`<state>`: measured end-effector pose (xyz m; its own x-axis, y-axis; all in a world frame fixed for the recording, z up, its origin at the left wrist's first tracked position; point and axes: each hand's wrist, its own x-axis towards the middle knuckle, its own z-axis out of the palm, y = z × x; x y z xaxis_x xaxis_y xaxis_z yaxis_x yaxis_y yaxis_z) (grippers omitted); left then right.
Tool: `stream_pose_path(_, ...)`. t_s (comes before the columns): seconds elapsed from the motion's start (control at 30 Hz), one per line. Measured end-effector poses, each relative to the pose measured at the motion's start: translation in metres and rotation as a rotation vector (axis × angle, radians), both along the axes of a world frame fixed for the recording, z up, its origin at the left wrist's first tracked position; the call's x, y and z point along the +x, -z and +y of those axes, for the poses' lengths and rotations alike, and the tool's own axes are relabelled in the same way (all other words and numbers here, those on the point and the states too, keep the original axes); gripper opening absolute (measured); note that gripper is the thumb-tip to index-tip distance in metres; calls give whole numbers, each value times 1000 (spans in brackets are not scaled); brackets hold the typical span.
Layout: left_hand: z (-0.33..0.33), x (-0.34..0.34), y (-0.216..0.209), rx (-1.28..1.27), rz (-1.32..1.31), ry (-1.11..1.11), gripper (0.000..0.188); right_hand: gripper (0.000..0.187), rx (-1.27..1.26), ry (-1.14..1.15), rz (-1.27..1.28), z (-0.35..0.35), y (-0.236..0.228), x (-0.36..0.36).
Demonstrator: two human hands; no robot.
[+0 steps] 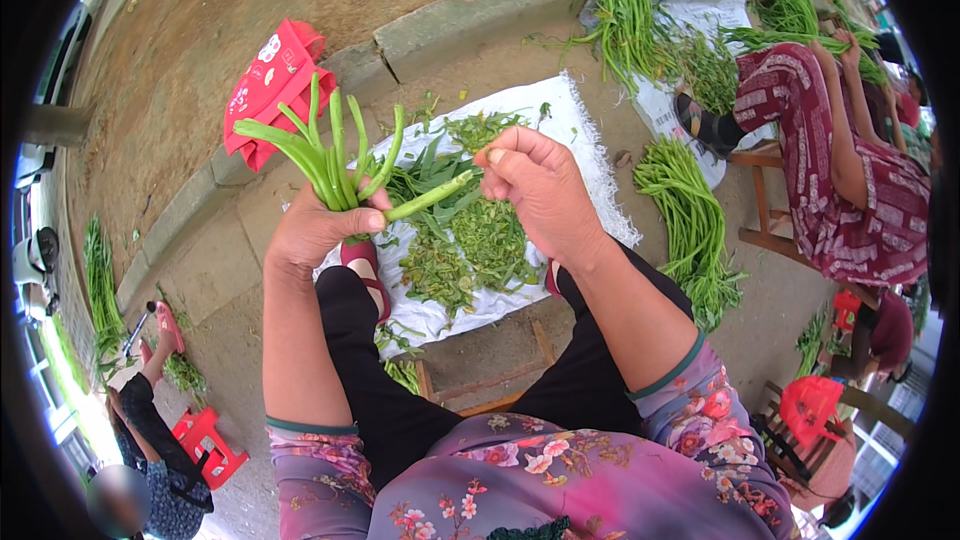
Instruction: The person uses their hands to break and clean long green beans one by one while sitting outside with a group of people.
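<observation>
My left hand (325,223) is closed round a bunch of thick green leafy-vegetable stems (338,155), whose cut ends fan out upward. One stem (430,196) juts from that bunch toward my right hand (540,185). The right thumb and fingers are pinched at this stem's pale tip; whatever is between them is too small to make out. Under both hands, a white woven sack (575,135) is spread on the ground between my feet. Leaves and trimmed bits (470,255) lie heaped on it.
A red bag (275,90) lies by the stone kerb (480,20). Bundles of green stems rest on the right (685,225) and far left (100,285). A person in patterned maroon clothes (860,170) sits at right. Another person (165,460) is at lower left, near a red stool (208,448).
</observation>
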<state>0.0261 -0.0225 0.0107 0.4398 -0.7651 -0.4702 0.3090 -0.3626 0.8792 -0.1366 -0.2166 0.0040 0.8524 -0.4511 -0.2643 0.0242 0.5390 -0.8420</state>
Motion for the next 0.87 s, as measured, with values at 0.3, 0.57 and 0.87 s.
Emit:
stream_pose_path(0.3, 4, 5, 1, -13, 4, -2, 29, 10, -789, -409, 350, -23, -4, -8)
stream_pose_path(0.57, 2, 3, -4, 44, -11, 27, 27, 13, -944, -164, -5, -16, -13, -5)
stream_pose_path(0.87, 0, 2, -6, 97, -14, 70, 30, 8, -1057, -250, -67, -17, -9, -7)
